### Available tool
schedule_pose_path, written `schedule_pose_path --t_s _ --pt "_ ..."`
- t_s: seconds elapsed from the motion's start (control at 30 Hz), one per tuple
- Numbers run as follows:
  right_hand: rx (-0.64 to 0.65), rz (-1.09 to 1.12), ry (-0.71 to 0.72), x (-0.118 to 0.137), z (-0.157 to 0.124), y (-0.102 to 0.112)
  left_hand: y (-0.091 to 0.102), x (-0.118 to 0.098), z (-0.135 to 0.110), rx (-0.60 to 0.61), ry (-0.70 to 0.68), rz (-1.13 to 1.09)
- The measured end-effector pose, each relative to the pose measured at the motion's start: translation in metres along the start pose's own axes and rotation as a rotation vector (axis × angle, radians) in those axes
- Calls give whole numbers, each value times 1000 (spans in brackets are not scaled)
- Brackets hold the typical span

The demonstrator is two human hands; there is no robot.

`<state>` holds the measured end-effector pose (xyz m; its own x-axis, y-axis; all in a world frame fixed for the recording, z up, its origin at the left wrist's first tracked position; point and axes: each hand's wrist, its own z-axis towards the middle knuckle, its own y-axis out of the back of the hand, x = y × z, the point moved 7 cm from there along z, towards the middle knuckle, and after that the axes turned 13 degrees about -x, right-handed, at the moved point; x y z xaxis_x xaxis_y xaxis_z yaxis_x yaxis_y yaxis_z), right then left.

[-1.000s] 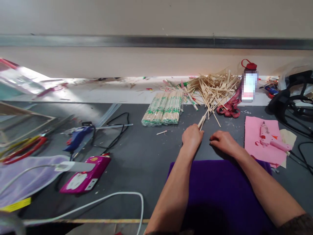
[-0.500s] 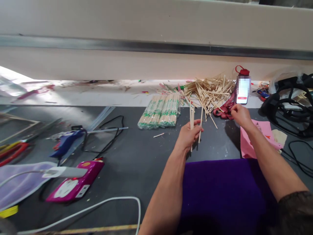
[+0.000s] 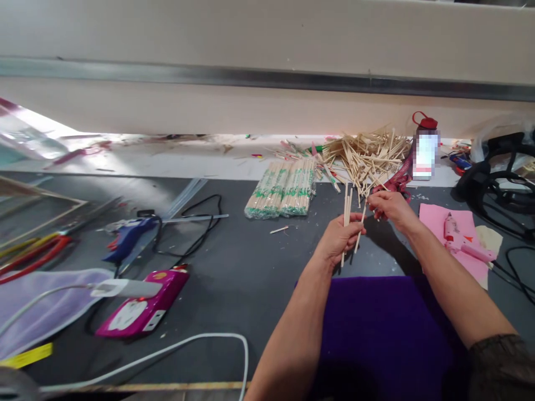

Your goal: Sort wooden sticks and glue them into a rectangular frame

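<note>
Several thin wooden sticks (image 3: 346,206) stand upright in my left hand (image 3: 340,239), closed around them over the table. One single stick (image 3: 358,236) leans apart from the others, between the thumb and fingers of that hand. My right hand (image 3: 393,209) is just to the right, its fingers pinched together at the upper end of the single stick. Whether something small is between those fingertips is hidden. Behind both hands lies a loose heap of wooden sticks (image 3: 363,156), with a dark red cord-like bundle (image 3: 397,184) at its right side.
Plastic-wrapped stick packs (image 3: 280,189) lie left of my hands. At right, a pink glue gun (image 3: 460,239) rests on pink paper (image 3: 428,214), near a lit phone (image 3: 425,156). Further left are a magenta power strip (image 3: 144,306), a blue glue gun (image 3: 131,239) and red-handled pliers (image 3: 39,259).
My right hand has come left and slightly down, from beside the dark red bundle to the single stick's top. The single stick now tilts more. The whole view has shifted slightly.
</note>
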<state>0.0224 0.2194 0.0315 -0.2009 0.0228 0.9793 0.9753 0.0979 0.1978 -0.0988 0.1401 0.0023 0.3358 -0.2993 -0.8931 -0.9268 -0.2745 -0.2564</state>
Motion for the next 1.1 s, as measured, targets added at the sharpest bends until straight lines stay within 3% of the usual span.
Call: schedule_pose_path --t_s 0.1,0.3,0.4,0.5,0.6,0.73,0.87,1.1 --pt "44 98 -64 -6 -6 -11 0 2 -3 -17 -4 35" --pt "161 101 -28 -8 -18 -22 0 4 1 -8 -34 59" --pt "65 51 -12 -13 -9 -11 10 -1 5 -26 -43 -13" --pt "-45 -161 51 -23 5 4 31 -10 10 -179 -54 -149" --pt "-47 -541 133 -29 12 2 42 -11 12 -311 -35 -201" --pt "-153 -948 281 -15 18 -14 36 -9 11 -271 -14 -221" --pt "-267 -1090 261 -6 26 -19 31 -9 8 -224 -30 -247" --pt "-181 -1226 227 -17 36 -18 25 -10 7 -178 -14 -243"
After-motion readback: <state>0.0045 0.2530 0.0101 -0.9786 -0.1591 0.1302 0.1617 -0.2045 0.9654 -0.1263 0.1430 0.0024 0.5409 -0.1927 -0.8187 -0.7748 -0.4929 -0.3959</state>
